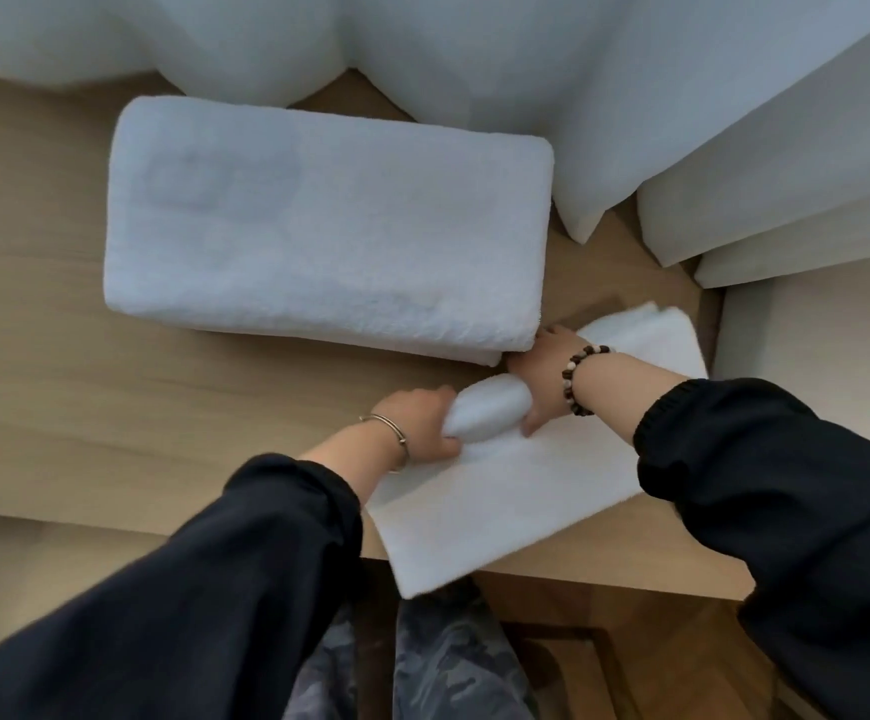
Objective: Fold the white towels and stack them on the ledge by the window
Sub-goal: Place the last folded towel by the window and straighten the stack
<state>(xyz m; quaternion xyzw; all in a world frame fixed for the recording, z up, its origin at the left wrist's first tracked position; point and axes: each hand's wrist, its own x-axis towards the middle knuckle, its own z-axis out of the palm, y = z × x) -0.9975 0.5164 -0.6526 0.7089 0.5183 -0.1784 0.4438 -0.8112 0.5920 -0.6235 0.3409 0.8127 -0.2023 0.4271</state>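
Light wood forms the ledge (pixel 58 397) in front of us, and white curtains (pixel 474 54) hang in folds down onto its back edge. A thick folded towel (pixel 328 226) lies flat toward the back of the ledge, left of the middle, with its long side running across our view.

Nearer us, at the right part of the front edge, a small towel (pixel 500 501) lies spread flat, and its near corner hangs over that edge. Its far end is wound into a rolled end (pixel 490 413), which sits just beside the near right corner of the folded towel.

Our left hand (pixel 422 423) grips the left tip of the roll with its fingers curled round it. Our right hand (pixel 536 376) wraps the right tip, thumb on the near side and fingers bent over the top; we cannot tell whether they touch the folded towel. More white cloth shows beyond the right wrist, toward the right edge of the ledge.

We wear dark sleeves (pixel 214 589), a thin bangle (pixel 391 433) on the left wrist and a bead bracelet (pixel 578 376) on the right.
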